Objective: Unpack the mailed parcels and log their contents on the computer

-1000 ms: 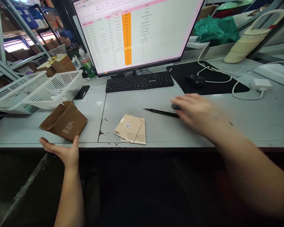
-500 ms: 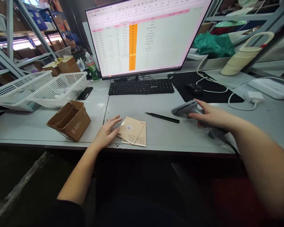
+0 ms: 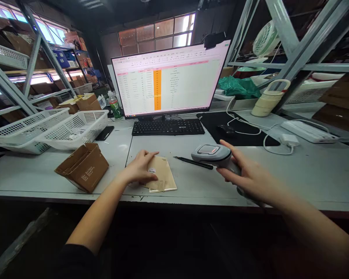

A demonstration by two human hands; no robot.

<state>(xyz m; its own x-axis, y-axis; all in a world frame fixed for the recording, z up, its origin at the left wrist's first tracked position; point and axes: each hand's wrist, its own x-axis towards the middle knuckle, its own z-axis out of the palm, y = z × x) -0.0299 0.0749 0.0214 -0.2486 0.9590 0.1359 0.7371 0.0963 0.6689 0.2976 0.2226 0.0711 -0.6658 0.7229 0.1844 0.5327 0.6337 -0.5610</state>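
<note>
My right hand (image 3: 244,170) is wrapped round the handle of a grey barcode scanner (image 3: 211,152), which is lifted off the table with its head toward the left. My left hand (image 3: 141,167) lies over the left side of a flat beige packet (image 3: 159,164), thumb and fingers closing on its edges. A second beige packet (image 3: 170,184) is partly covered beneath it. Between the packets and the scanner lies a black pen-like craft knife (image 3: 194,162). An open brown cardboard box (image 3: 90,172) stands tilted to the left of my left hand.
Behind are a keyboard (image 3: 168,127), a monitor (image 3: 186,85) showing a spreadsheet, and a mouse (image 3: 227,130) on a black mat. White baskets (image 3: 75,130) and a phone (image 3: 104,133) sit at the left. A white cable (image 3: 250,133) with an adapter runs at the right.
My view has tipped upward. The scanner has been raised and brought left toward the packets. My left hand has moved from beside the packets onto the top one.
</note>
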